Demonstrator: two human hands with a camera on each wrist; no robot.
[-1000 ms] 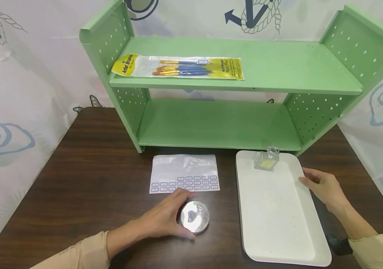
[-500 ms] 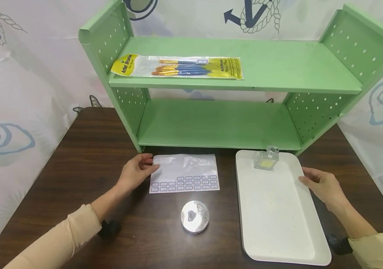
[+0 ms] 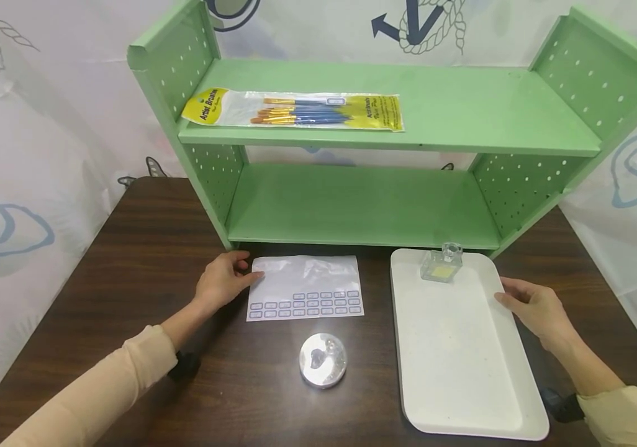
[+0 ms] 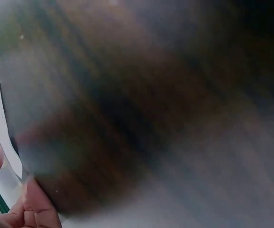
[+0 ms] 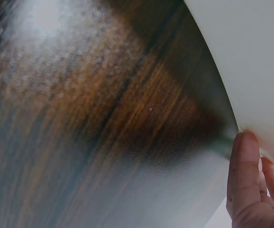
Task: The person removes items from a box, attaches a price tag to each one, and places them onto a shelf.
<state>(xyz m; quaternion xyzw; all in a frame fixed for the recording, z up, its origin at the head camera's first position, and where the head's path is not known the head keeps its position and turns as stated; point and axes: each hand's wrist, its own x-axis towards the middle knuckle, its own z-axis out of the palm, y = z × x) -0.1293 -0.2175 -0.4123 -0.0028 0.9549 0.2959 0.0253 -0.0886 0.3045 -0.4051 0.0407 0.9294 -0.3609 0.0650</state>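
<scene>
A white sheet of small blue-edged labels (image 3: 305, 273) lies flat on the dark wood table. My left hand (image 3: 222, 277) is at the sheet's upper left edge, thumb reaching over the paper and fingers by the corner. In the left wrist view, thumb and fingertips (image 4: 37, 204) stand apart beside the paper's edge. My right hand (image 3: 535, 313) holds the right rim of the white tray (image 3: 464, 354), thumb over the rim and the other fingers outside it. A square clear glass bottle (image 3: 441, 264) with a yellowish patch is in the tray's far end. A round, shiny silver case (image 3: 323, 360) sits between sheet and tray.
A green metal two-tier shelf (image 3: 363, 205) stands behind the sheet and tray. On its upper tier lies a plastic pack of artist brushes (image 3: 296, 112), with a small label on it. A patterned white cloth (image 3: 28, 143) hangs around the table.
My left hand has left the round silver case and moved up and left to the label sheet's edge. The right hand and the tray have stayed in place.
</scene>
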